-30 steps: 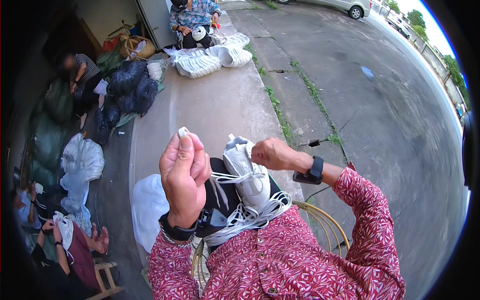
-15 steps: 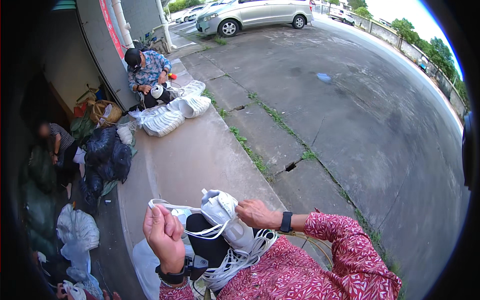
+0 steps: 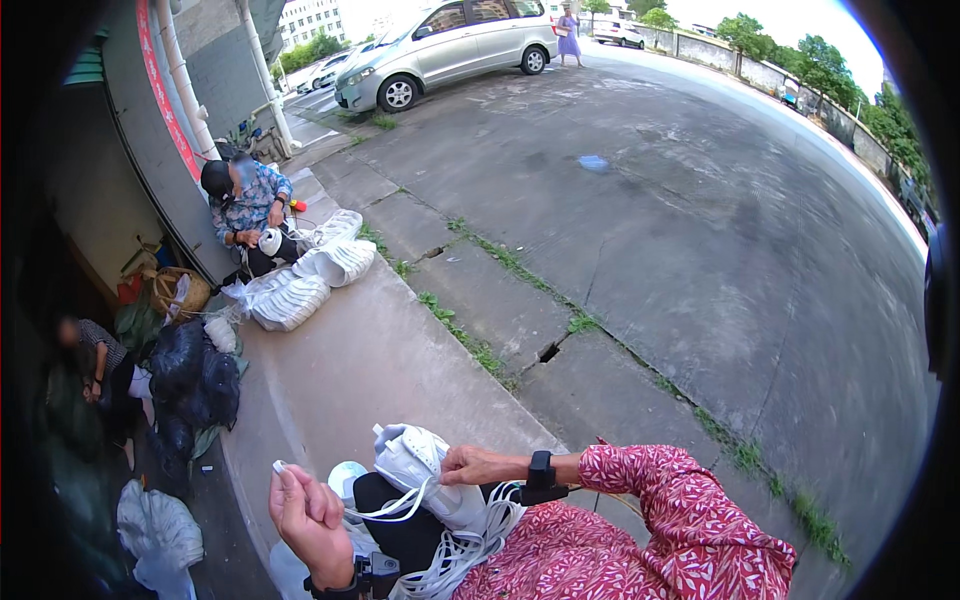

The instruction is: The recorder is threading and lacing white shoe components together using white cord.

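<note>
A white sneaker rests on my lap, its toe end pointing away. My left hand is raised left of it, fingers closed on a white shoelace whose tip sticks up past the thumb. From below that hand, lace strands run across my dark-clad knee to the sneaker. Against the sneaker's right side, my right hand is closed in a pinch where the lace meets the shoe; its fingertips are partly hidden. A bundle of loose white laces lies over my lap below the sneaker.
A co-worker in a blue patterned shirt sits ahead beside stacked white shoe parts. Black bags and another person are at left. A white plastic bundle lies lower left. Pavement and a silver van are beyond.
My left hand's lace no longer stretches in a raised loop to the sneaker; its tip shows above the fingers. My right hand has moved lower along the shoe. A distant person appears behind the van.
</note>
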